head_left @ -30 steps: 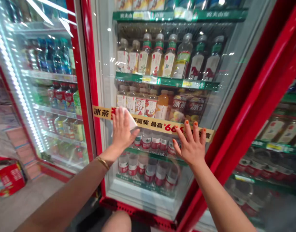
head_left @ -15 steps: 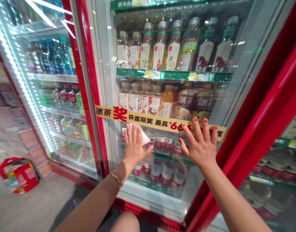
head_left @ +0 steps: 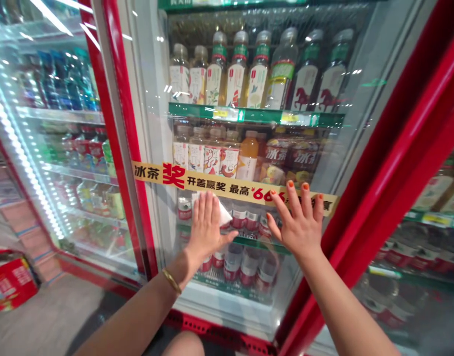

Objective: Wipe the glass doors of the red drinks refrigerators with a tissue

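My left hand (head_left: 205, 226) lies flat, with its fingers stretched close together, over a white wipe, a tissue or thin cloth (head_left: 224, 215). It presses the wipe to the glass door (head_left: 308, 163) of a drinks fridge, just under the yellow banner strip (head_left: 215, 184). A corner of the wipe sticks out to the right of the fingers. Spread wide, my right hand (head_left: 300, 221) rests on the same door and holds nothing; its fingertips overlap the banner's right part. Behind the glass stand rows of bottled drinks (head_left: 235, 74) on green-edged shelves.
A red door frame (head_left: 360, 217) runs along the right, beside another fridge section. To the left is a lit drinks fridge (head_left: 71, 118). On the floor at far left lies a red printed package (head_left: 12, 279) near stacked boxes (head_left: 34, 237). A knee (head_left: 184, 343) shows at the bottom.
My left hand has slid a little to the right along the glass with the wipe. My right hand keeps its place on the door. The whole view has shifted slightly.
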Demonstrator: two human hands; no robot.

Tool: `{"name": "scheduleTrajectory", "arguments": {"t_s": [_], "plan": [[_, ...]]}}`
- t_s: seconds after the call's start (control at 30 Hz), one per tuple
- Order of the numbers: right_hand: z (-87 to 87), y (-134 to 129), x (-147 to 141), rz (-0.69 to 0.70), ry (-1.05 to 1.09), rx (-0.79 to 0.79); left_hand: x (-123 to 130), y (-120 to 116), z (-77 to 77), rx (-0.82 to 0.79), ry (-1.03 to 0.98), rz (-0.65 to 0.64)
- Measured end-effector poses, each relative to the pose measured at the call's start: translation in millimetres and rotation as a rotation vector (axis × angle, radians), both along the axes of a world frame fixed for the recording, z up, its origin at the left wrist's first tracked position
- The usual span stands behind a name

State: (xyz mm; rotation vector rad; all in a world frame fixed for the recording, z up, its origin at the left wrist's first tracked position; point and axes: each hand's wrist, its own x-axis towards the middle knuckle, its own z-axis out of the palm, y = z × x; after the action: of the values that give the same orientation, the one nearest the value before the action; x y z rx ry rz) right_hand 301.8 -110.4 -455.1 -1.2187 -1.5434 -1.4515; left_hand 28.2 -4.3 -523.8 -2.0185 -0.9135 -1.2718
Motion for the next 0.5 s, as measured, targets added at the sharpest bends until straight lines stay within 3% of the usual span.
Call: {"name": "scheduleTrajectory", "arguments": {"t_s": [0.07, 0.13, 0.2, 0.27, 0.33, 0.37, 0.43, 0.5], "plan": [[0.0, -0.6, -1.2, -0.01, -0.008, 0.001, -12.6, -2.3, -30.2, 0.024, 0.089, 0.009], [0.2, -0.4, -1.8, -0.03, -0.006, -0.01, -36.5, 2.9, -37.3, 0.036, 0.021, 0.012], [0.7, 0.7, -1.6, -0.066, -0.002, -0.028, -52.1, 10.9, -12.7, -0.025, -0.235, 0.103], [1.3, 1.6, -1.1, -0.098, 0.0, -0.035, -46.6, 13.6, 29.3, -0.104, -0.437, 0.103], [1.9, 1.3, -1.4, -0.11, 0.001, -0.04, -21.1, 7.8, 63.0, -0.109, -0.436, 0.015], [2.4, 0.7, -1.9, -0.11, 0.001, -0.046, -4.7, 2.3, 69.4, -0.076, -0.366, -0.047], [3.6, -1.0, -3.5, -0.114, 0.006, -0.063, 23.4, -9.6, 55.5, 0.017, -0.179, -0.163], [5.2, -2.3, -5.0, -0.12, 0.006, -0.068, 32.0, -16.8, 14.7, 0.096, -0.008, -0.264]]}}
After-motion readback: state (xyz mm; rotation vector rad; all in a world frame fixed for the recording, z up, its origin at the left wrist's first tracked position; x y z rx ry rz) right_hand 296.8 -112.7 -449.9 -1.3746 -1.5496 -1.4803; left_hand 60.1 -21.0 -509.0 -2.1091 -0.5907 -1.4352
